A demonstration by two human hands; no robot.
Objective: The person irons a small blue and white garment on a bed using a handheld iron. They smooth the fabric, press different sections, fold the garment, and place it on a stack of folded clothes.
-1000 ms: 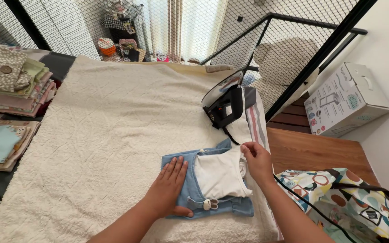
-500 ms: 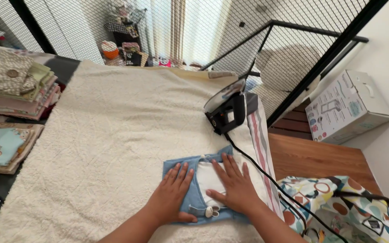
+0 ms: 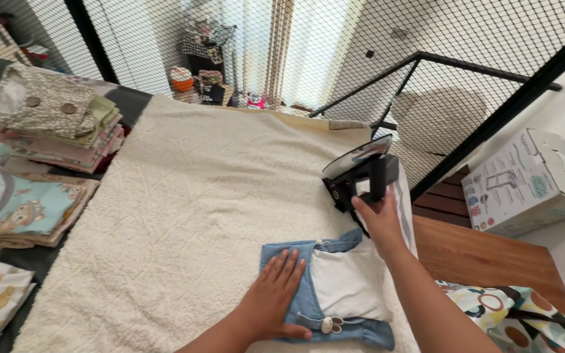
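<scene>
The folded blue garment (image 3: 335, 287) is pressed flat under the spread left hand (image 3: 274, 294). The upright iron (image 3: 361, 175) is touched by the right hand (image 3: 377, 219); whether it is gripped cannot be told. The cloth is best kept pinned and smooth.

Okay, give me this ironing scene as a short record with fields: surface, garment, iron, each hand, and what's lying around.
surface: cream textured blanket spread flat
garment: small folded blue and white garment at the blanket's near edge
iron: black iron standing on its heel beyond the garment
left hand: left hand flat, palm down on the garment's blue part
right hand: right hand reaching to the iron, fingers at its handle; grip not clear
left side: stack of folded clothes
right side: cardboard box and patterned bag
</scene>
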